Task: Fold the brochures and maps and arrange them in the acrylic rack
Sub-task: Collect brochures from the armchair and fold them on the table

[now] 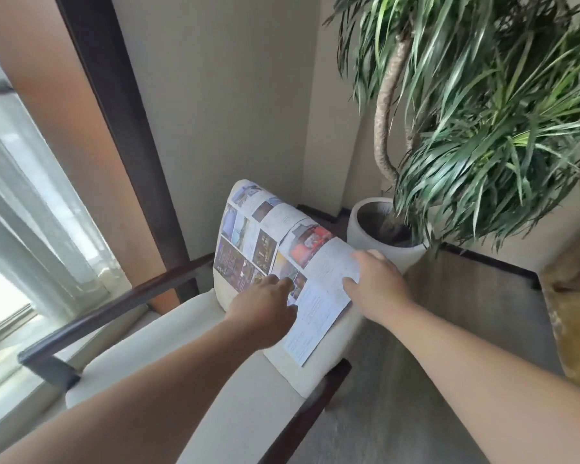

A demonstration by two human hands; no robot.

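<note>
Unfolded brochure draped over cushion; left hand flat-fingered, pressing page; right hand pinches flap edge. Risk: sheet slides off soft cushion, crease skews.

I note an unfolded brochure draped over the back cushion of a white armchair. The right hand grips its white text panel, thumb on the face. The left hand rests on the printed lower section; blur hides whether it pinches. A potted plant stands just behind.
</note>
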